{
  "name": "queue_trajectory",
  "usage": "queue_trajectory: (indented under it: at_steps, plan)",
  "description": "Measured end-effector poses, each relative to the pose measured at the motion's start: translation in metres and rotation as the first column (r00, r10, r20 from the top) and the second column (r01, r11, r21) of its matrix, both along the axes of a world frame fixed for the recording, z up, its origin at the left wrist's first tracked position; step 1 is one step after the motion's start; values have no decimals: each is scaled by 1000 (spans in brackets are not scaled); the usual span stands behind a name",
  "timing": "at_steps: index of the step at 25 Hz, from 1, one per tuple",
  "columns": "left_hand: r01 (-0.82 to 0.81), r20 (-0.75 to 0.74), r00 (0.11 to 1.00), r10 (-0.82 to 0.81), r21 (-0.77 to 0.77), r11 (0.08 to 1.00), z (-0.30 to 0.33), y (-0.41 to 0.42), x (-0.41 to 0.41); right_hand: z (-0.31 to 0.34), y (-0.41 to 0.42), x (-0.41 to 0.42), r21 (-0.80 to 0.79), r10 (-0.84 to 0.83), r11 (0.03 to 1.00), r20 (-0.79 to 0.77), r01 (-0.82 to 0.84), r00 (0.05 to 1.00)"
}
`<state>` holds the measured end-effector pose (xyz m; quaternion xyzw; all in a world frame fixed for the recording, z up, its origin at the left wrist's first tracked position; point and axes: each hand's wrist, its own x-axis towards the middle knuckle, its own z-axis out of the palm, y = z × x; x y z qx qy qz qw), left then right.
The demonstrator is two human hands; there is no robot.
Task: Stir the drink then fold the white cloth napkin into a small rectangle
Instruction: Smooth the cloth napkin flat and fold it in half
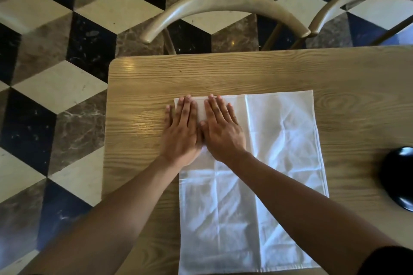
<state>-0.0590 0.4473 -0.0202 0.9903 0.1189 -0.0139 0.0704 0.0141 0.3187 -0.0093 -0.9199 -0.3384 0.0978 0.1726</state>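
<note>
The white cloth napkin (279, 140) lies spread on the wooden table (223, 71), with a folded layer along its left side. My left hand (182, 128) lies flat on the napkin's far left corner, fingers straight, its little finger over the bare wood. My right hand (222, 128) lies flat beside it, fingers straight, pressing the folded strip. The two thumbs touch. No drink is visible.
A round black object (400, 177) sits at the table's right edge, partly cut off. Two curved wooden chair backs (223, 0) stand beyond the far edge. The table's left edge is close to my left hand, with patterned floor tiles below.
</note>
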Motion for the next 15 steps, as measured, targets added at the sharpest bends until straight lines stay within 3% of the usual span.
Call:
queue_trajectory:
  at_steps: [15]
  plan:
    - [-10, -42, 999, 11, 40, 999, -3, 5, 0, -9, -149, 91, -185, -125, 972, 119, 146, 985]
